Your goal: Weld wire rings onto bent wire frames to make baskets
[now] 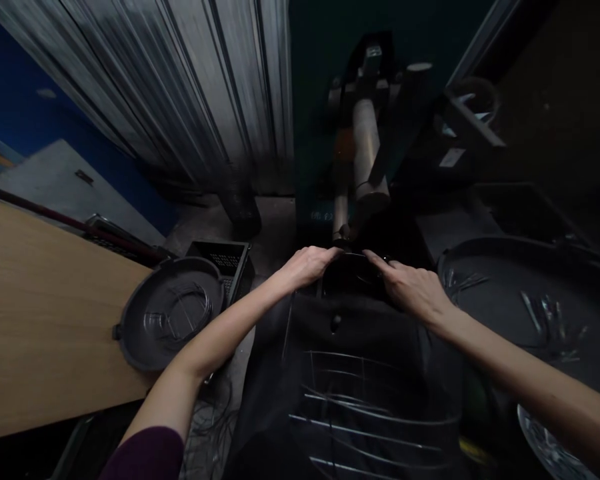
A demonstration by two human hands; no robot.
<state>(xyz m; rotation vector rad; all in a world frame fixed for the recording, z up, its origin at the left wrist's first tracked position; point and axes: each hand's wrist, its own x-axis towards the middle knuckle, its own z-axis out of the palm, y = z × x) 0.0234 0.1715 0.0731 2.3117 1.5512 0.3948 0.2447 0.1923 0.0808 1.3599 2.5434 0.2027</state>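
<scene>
At the machine's lower electrode tip, my left hand (310, 265) pinches a thin curved metal wire (353, 254). From the other side, my right hand (414, 288) is closed on the same wire, its index finger pointing inward toward the tip. The wire's lower part is lost in the dark. Just above both hands are the slim metal rod (341, 207) and the thick pale cylinder (367, 143) of the machine. Several bent wire pieces (365, 400) lie across the dark cloth over my lap, below my hands.
A round black tub (173, 357) with wire rings stands at left beside a wooden board (45, 313). Behind it is a black crate (243, 250). At right, a large dark tub (500, 250) holds short metal pieces. Corrugated metal sheeting (195, 80) rises behind.
</scene>
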